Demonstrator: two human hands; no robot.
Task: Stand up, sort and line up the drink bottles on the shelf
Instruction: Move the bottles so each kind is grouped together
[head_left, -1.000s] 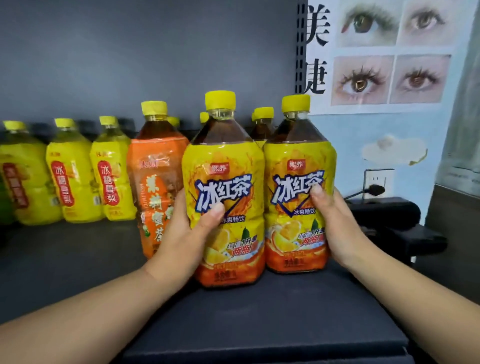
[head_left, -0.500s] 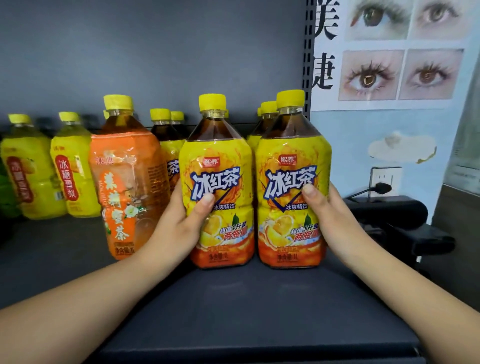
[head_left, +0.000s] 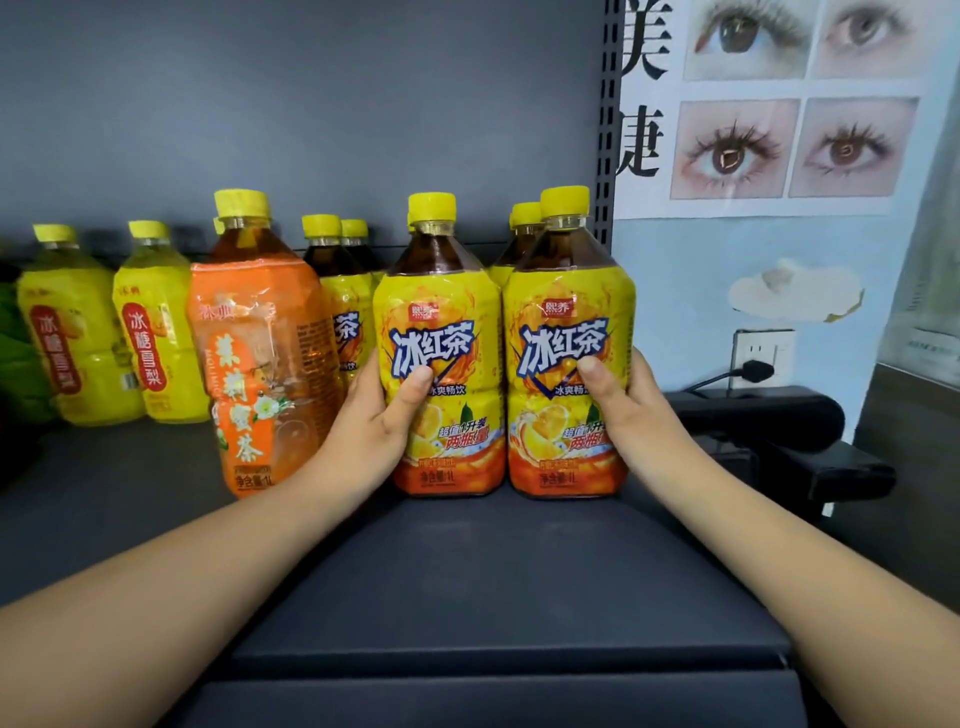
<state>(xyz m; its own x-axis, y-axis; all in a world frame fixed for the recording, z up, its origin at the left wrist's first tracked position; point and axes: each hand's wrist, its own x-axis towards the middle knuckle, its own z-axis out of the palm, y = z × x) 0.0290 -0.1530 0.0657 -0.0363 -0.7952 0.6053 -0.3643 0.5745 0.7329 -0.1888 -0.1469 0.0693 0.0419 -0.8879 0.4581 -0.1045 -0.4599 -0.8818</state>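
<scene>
where my fingers curl, left hand (head_left: 371, 426) grips the left iced-tea bottle (head_left: 439, 358), thumb across its label; right hand (head_left: 631, 410) grips the right iced-tea bottle (head_left: 569, 353) the same way. both bottles upright, touching side by side, near the front of the dark shelf (head_left: 493, 561). orange-label bottle (head_left: 262, 358): upright, just left of my left hand. two yellow pear-drink bottles (head_left: 156, 332): further left, upright. more iced-tea bottles (head_left: 340, 291): behind, upright.
</scene>
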